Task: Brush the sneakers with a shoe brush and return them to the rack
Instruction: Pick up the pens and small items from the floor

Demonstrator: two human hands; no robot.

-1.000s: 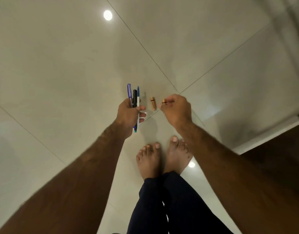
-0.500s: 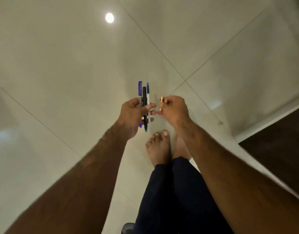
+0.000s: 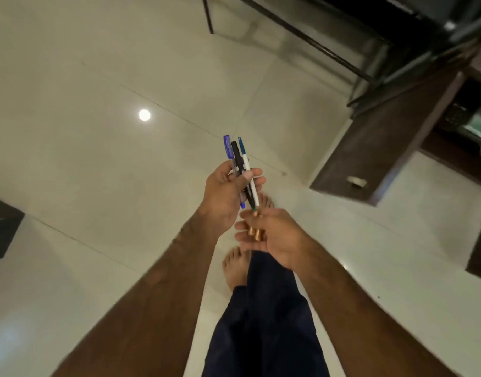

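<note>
Fingers of the left hand [image 3: 225,195] grip three pens [image 3: 238,156], long axes forward; the right hand [image 3: 276,236], just behind their tips, grips two copper cylinders [image 3: 255,232]; sneakers and brush are not in view.

Dark navy trousers [image 3: 263,327] cover the legs; forearms [image 3: 152,295], left hand [image 3: 223,197], right hand [image 3: 277,238] and feet [image 3: 235,268] are all bare.

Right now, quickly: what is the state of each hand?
Left hand: closed around three pens.
Right hand: holding two small copper-coloured cylinders.
</note>
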